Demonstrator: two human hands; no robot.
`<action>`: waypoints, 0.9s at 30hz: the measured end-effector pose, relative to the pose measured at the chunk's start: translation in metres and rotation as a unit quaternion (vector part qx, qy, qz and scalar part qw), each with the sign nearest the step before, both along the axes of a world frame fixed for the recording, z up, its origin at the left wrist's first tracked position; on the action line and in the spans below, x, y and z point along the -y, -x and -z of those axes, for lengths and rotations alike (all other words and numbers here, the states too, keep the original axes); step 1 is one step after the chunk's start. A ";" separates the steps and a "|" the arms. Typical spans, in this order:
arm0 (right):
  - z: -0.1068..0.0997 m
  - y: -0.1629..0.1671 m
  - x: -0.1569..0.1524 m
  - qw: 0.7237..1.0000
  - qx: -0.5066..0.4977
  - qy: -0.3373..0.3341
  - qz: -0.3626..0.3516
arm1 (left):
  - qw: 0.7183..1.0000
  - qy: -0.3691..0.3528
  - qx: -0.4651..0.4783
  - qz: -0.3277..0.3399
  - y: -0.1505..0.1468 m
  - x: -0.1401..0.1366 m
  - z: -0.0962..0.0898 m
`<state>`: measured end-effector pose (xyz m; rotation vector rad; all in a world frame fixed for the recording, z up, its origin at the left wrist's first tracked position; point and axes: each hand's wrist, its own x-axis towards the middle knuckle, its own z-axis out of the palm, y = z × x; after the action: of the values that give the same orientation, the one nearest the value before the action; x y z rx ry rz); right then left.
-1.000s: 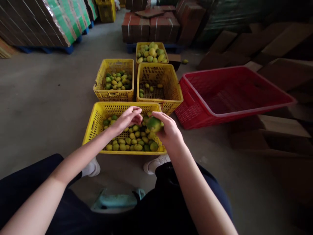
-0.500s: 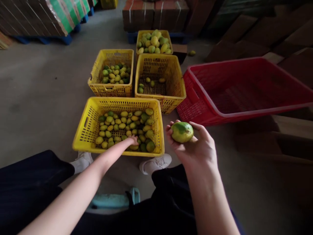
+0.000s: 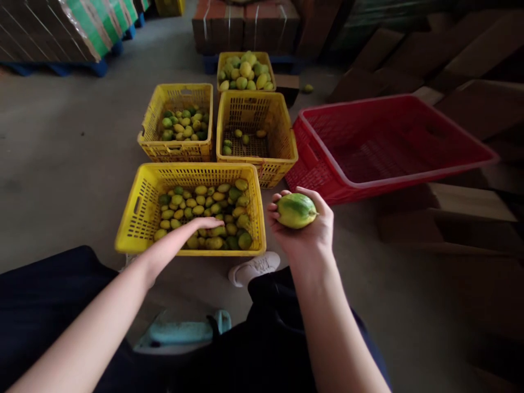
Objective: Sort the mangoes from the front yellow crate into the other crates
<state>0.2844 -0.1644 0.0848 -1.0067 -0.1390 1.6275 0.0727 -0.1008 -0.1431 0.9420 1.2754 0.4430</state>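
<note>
My right hand (image 3: 305, 229) is raised in front of me, palm up, its fingers curled round a large green-and-yellow lemon (image 3: 296, 210) with a pointed tip. Down at the left, my left hand (image 3: 208, 222) is over the front yellow crate (image 3: 137, 218), fingers stretched out and pointing right. Just under those fingers lies a yellow-green lemon (image 3: 218, 231); whether they touch it is hard to see. Many smaller green and yellow lemons (image 3: 198, 209) cover the crate's floor, mostly to its right.
Behind stand a yellow crate with lemons (image 3: 178, 150), another with a few lemons (image 3: 289, 147), and a heaped one (image 3: 245, 76). A tilted red crate (image 3: 344, 180) is at right, near cardboard boxes (image 3: 466, 199). Below are my shoe (image 3: 254, 270) and a turquoise object (image 3: 180, 332).
My left hand has drawn back slightly left and up from among the lemons. The right hand has turned the lemon, so its pointed tip now faces right. The whole view has shifted somewhat.
</note>
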 end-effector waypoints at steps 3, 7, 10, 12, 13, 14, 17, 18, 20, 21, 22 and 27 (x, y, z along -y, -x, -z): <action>-0.002 0.016 -0.004 1.000 0.000 -0.019 -0.024 | 0.996 0.040 -0.044 0.065 0.021 -0.011 -0.053; -0.009 0.045 -0.009 0.999 -0.007 0.008 -0.046 | 0.992 -0.011 0.093 0.083 0.049 -0.020 -0.148; -0.017 0.066 -0.013 0.999 -0.011 -0.009 -0.049 | 0.975 -0.142 0.162 0.045 0.069 -0.013 -0.209; -0.024 0.078 -0.017 0.995 -0.005 -0.079 -0.053 | 0.962 -0.224 0.158 0.008 0.078 -0.004 -0.232; -0.028 0.084 -0.019 0.991 -0.003 -0.118 -0.056 | 0.953 -0.258 0.161 -0.009 0.081 0.000 -0.239; -0.031 0.090 -0.022 0.986 -0.001 -0.154 -0.061 | 0.944 -0.285 0.167 -0.026 0.083 0.004 -0.242; -0.039 0.111 -0.030 0.973 0.020 -0.208 -0.096 | 0.925 -0.323 0.183 -0.082 0.082 0.009 -0.245; -0.040 0.118 -0.032 0.970 0.036 -0.213 -0.113 | 0.921 -0.329 0.185 -0.100 0.082 0.010 -0.246; -0.042 0.131 -0.037 0.964 0.073 -0.218 -0.133 | 0.912 -0.344 0.187 -0.125 0.083 0.010 -0.253; -0.043 0.137 -0.039 0.961 0.087 -0.225 -0.132 | 0.907 -0.353 0.187 -0.133 0.084 0.010 -0.258; -0.044 0.142 -0.040 0.959 0.095 -0.235 -0.125 | 0.902 -0.364 0.186 -0.140 0.087 0.011 -0.264; -0.052 0.154 -0.042 0.938 0.117 -0.318 -0.074 | 0.878 -0.436 0.133 -0.146 0.107 0.017 -0.291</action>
<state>0.1308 -0.1229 0.1368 -0.6843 -0.8649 1.4388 -0.0342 -0.1180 0.1482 1.3675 0.9438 1.4165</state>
